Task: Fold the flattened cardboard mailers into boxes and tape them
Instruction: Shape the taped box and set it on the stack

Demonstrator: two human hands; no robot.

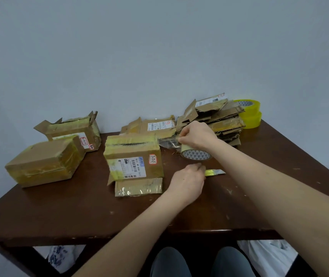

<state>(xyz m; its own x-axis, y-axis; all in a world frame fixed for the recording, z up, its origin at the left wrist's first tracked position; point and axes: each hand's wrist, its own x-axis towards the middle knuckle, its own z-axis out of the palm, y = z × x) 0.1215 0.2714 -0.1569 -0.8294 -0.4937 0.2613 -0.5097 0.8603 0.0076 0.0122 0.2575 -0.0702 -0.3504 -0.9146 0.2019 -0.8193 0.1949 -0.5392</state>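
The right hand (197, 136) pinched the round, glossy tape roll (196, 155); the left hand (187, 181) gripped a yellow cutter (214, 172), blade pointing right.

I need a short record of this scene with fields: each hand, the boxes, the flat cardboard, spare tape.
left hand: grips yellow cutter
right hand: holds tape roll, pinches its end
boxes: middle box, front left box, back left box
flat cardboard: pile at back right
spare tape: two yellow rolls stacked beside pile
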